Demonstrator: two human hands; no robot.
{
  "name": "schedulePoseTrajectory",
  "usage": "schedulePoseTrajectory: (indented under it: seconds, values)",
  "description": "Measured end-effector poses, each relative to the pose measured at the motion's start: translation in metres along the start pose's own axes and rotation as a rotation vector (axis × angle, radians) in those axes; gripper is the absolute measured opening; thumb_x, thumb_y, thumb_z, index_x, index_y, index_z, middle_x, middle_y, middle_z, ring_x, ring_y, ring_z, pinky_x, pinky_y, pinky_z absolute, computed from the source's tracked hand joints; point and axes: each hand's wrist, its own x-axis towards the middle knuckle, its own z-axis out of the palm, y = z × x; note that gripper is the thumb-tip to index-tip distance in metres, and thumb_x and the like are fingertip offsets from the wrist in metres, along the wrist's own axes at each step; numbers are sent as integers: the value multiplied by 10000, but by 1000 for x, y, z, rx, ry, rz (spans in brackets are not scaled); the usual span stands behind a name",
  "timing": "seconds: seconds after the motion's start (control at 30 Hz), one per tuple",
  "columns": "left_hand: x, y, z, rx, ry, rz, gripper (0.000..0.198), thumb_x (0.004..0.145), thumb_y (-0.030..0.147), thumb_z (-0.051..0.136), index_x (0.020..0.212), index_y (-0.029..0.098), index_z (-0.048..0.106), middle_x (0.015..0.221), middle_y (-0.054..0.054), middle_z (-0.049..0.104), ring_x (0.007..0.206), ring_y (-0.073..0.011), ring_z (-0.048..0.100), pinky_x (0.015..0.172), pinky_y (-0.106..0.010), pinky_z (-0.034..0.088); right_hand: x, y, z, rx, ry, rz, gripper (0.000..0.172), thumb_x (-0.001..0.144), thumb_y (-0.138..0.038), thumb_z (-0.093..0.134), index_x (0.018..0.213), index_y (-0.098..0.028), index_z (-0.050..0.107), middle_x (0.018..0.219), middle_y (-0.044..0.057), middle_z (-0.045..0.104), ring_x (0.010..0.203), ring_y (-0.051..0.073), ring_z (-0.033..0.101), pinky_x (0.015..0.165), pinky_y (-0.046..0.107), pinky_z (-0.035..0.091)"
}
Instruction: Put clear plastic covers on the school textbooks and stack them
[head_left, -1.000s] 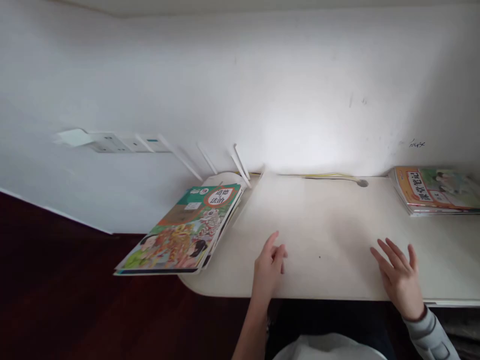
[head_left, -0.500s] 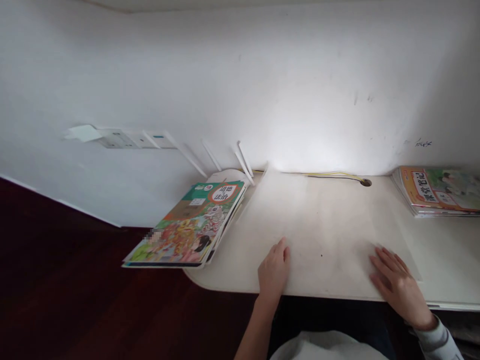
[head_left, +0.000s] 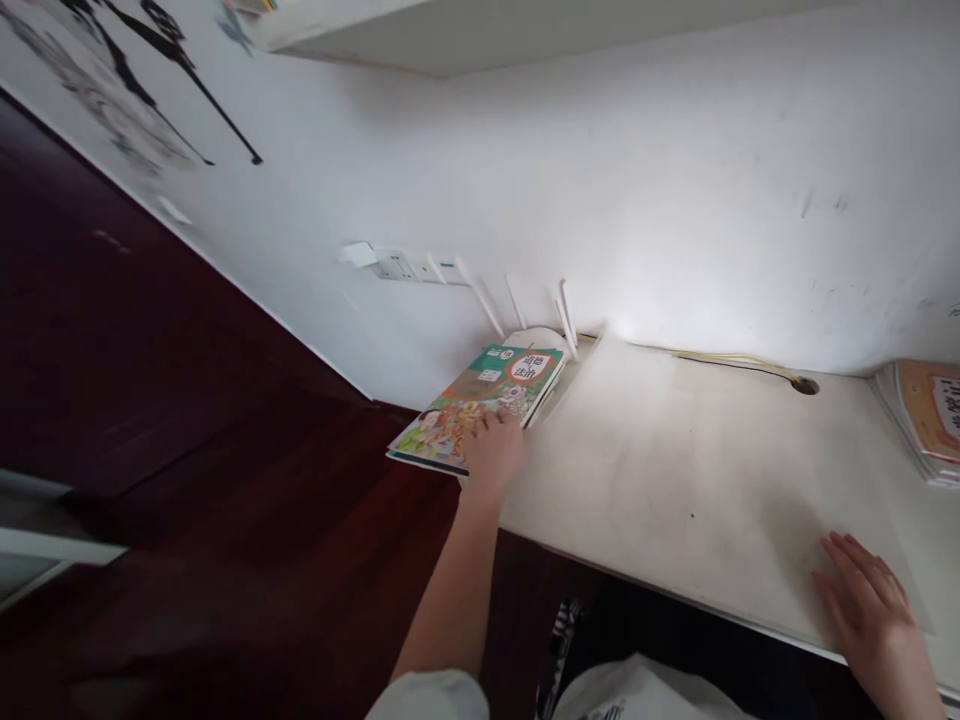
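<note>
My left hand (head_left: 493, 448) reaches to the left end of the white desk (head_left: 697, 480) and rests on the near right corner of a stack of colourful picture-cover books (head_left: 480, 403). The stack overhangs the desk's left edge. The fingers lie on the top cover; whether they grip it I cannot tell. My right hand (head_left: 874, 605) lies flat, fingers spread, on the desk's front edge at the right, holding nothing.
A second stack of books (head_left: 926, 415) sits at the desk's far right. A white router with antennas (head_left: 551, 325) stands behind the left stack. A yellow cable (head_left: 735, 362) runs to a grommet hole (head_left: 806, 384). A wall socket strip (head_left: 401, 265) and dark red floor lie left.
My left hand moved from the middle of the desk's front leftwards onto the left book stack. The view turned left and tilted. My right hand stayed flat on the desk.
</note>
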Motion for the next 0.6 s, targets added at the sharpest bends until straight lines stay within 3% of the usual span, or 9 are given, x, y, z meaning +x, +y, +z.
schedulePoseTrajectory:
  seconds: [0.13, 0.2, 0.37, 0.47, 0.6]
  values:
    - [-9, 6, 2, 71, -12, 3, 433, 839, 133, 337, 1195, -56, 495, 1139, -330, 562, 1054, -356, 572, 838, -447, 437, 0, -1, 2, -24, 7, -13, 435, 900, -413, 448, 1251, -164, 509, 1174, 139, 605, 1128, 286, 547, 989, 499, 400]
    - [-9, 4, -3, 83, -82, 37, 415, 843, 109, 298, 1139, -54, 538, 1083, -320, 593, 996, -349, 604, 804, -430, 450, 1, -3, 1, -29, 22, -16, 420, 901, -404, 450, 1238, -162, 517, 1165, 137, 610, 1106, 279, 561, 987, 492, 404]
    - [13, -20, -23, 65, -236, 149, 398, 860, 374, 399, 934, 93, 671, 951, -216, 678, 918, -339, 639, 766, -411, 469, 3, -6, -3, -13, 50, -9, 380, 899, -366, 467, 1205, -151, 536, 1146, 137, 619, 1080, 264, 574, 977, 476, 420]
    - [24, -31, -30, 73, -246, 202, 412, 867, 407, 378, 904, 131, 681, 995, -181, 683, 948, -314, 634, 800, -392, 461, 2, -5, -3, 6, 53, 3, 362, 893, -351, 481, 1190, -155, 547, 1146, 133, 619, 1087, 260, 569, 981, 474, 417]
    - [15, -31, -35, 103, -198, 202, 442, 900, 257, 271, 956, 88, 676, 1013, -214, 669, 959, -322, 632, 817, -423, 453, 0, -3, -2, 14, 53, -1, 360, 894, -357, 473, 1189, -165, 551, 1157, 128, 616, 1076, 254, 573, 986, 478, 410]
